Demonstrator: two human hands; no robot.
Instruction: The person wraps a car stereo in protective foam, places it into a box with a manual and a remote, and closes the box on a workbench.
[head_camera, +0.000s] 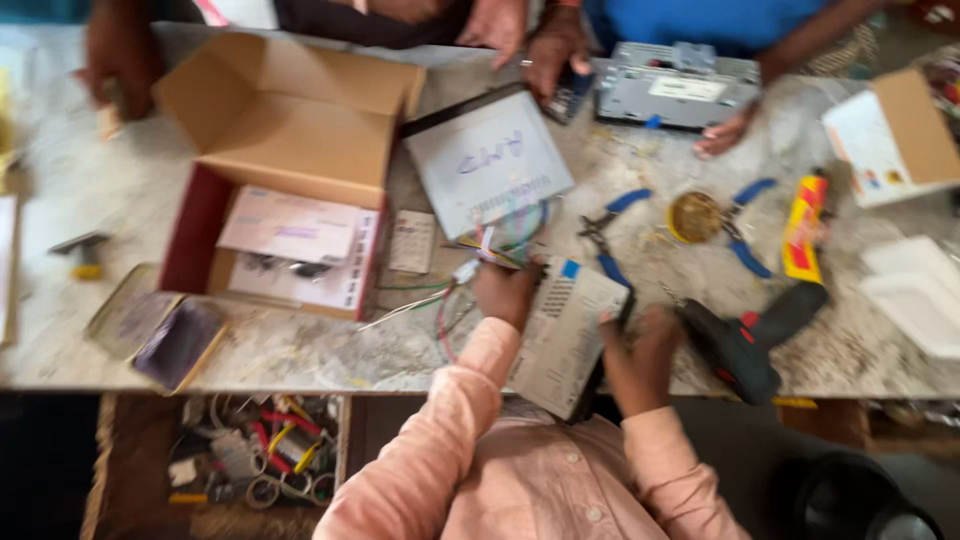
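So from my feed looking down, the thing in play was the grey unit (565, 335), a flat metal box sitting at the near edge of the worktop (300, 350), half hanging toward my chest. Everything below is relative to that unit.

My left hand (505, 290) was clamped on its far-left corner, right where the wire bundle (500, 240) fans out. My right hand (640, 355) gripped its right edge, fingers curled over the side. So both hands were closed on the unit, one per end, neither nearer than the other really. The frame was blurry, so I couldn't tell finger placement any finer than that.

The key bit: the unit's long axis ran diagonally, from far-left down to near-right, with the wired end pointing away from me and to the left. The loose wires trailed off left of it across the worktop.

Just right of the unit lay a black drill (745, 345), almost touching my right hand. Beyond the unit were blue pliers (605, 235) and a white board (490, 160). Well off to the left sat an open carton (285, 150). Other people's hands were at the far side, on a second unit (680, 90).
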